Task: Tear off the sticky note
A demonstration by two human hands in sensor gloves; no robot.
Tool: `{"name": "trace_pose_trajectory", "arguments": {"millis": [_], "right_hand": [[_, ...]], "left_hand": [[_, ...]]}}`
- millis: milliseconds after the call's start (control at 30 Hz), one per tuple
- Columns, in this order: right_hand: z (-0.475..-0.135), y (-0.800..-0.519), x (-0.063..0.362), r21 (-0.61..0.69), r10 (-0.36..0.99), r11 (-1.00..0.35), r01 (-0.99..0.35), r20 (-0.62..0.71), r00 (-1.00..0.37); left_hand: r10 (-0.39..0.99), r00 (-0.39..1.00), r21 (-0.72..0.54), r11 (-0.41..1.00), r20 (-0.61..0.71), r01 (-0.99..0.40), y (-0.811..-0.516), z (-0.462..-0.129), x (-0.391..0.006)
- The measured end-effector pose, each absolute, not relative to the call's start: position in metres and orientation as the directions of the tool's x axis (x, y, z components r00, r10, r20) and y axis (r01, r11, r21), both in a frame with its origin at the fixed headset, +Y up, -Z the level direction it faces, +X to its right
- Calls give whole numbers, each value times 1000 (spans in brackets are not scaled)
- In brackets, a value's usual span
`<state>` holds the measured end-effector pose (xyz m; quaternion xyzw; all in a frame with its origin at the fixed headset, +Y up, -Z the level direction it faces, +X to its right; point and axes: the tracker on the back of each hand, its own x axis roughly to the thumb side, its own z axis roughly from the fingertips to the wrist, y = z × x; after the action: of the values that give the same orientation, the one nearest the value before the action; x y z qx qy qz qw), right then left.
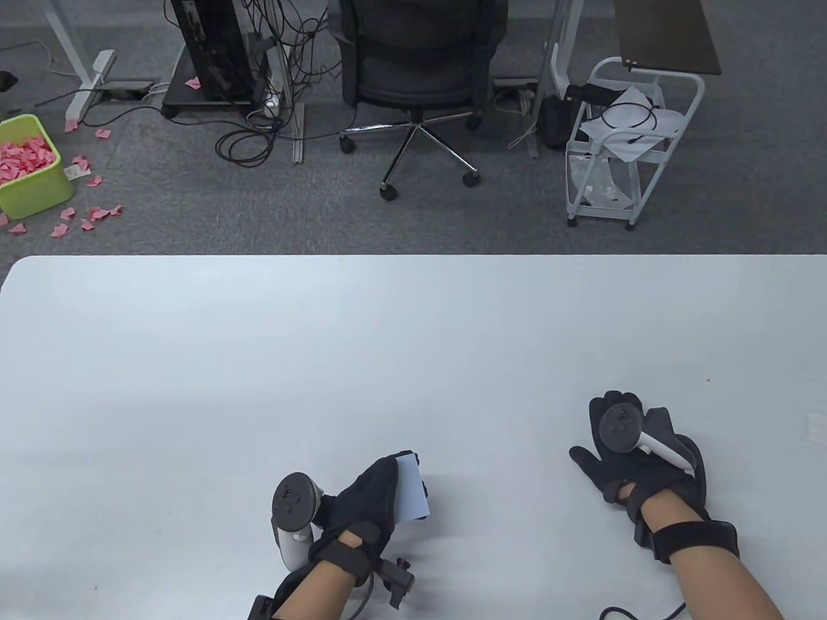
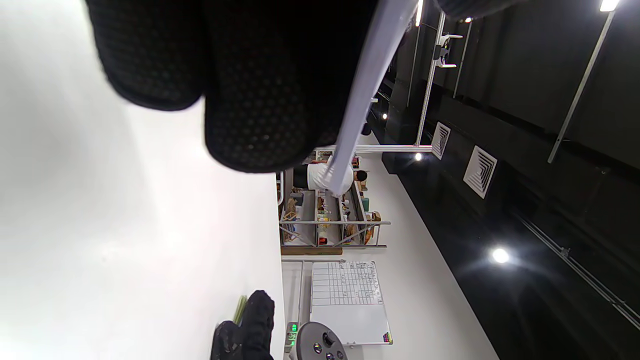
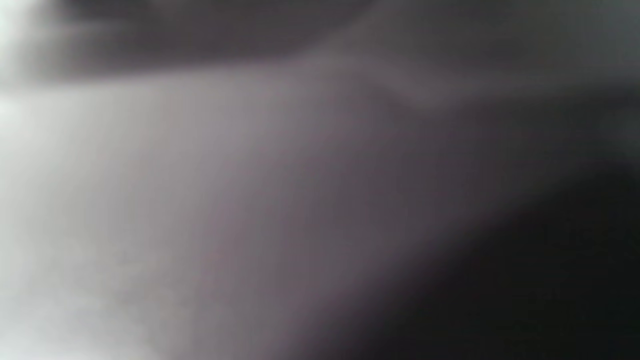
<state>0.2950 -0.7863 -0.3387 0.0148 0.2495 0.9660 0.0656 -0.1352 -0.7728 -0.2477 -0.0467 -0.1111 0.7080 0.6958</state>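
Note:
My left hand (image 1: 381, 491) holds a pale blue sticky note pad (image 1: 411, 489) on edge, low over the white table (image 1: 323, 336), near the front middle. In the left wrist view the pad (image 2: 367, 85) shows as a thin pale strip between my gloved fingers (image 2: 260, 100). My right hand (image 1: 630, 452) rests palm down on the table to the right, fingers spread, holding nothing; it also shows at the bottom of the left wrist view (image 2: 247, 330). The right wrist view is a grey blur and shows nothing clear.
Beyond the table's far edge lie a grey carpet, a black office chair (image 1: 417, 71), a white wire cart (image 1: 623, 142), and a green bin (image 1: 29, 165) of pink crumpled notes with more scattered around it.

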Motion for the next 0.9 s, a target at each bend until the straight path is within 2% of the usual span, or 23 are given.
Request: {"name": "trace_pose_trajectory", "arguments": {"millis": [100,133,333,433,533,600,633,767,900], "right_hand": [[-339,-788,303,508,284,-821,-261,-34,-958],[-339,-789,307,511,380,-784,-353,-55,-923],[-339,-790,308,511,333,-796,-325,-79,-939],[-338,-786,310,495,364,-796,-348,-67,-929],[-329,-772,312,350,424,-842,-410,-39,-905],[-319,-755,312,160,457,-878,-451,6,-889],[-315,-745,310,105,464,-883,-458,34,-885],[-294,-715,293,39,434,-901,-433,111,-894],[-274,-706,261,-87,391,-903,-421,244,-888]], "left_hand": [[995,-24,-225,-2,95,-974,-772,-247,-135],[995,-22,-227,1,100,-974,-771,-247,-134],[992,-4,-258,29,127,-966,-767,-244,-128],[989,0,-267,39,146,-963,-764,-241,-125],[986,11,-277,57,167,-959,-761,-237,-125],[984,21,-277,71,179,-958,-759,-237,-125],[983,24,-275,74,182,-959,-758,-237,-125],[984,73,-256,114,163,-960,-761,-238,-125],[981,128,-231,159,144,-960,-766,-239,-125]]}}
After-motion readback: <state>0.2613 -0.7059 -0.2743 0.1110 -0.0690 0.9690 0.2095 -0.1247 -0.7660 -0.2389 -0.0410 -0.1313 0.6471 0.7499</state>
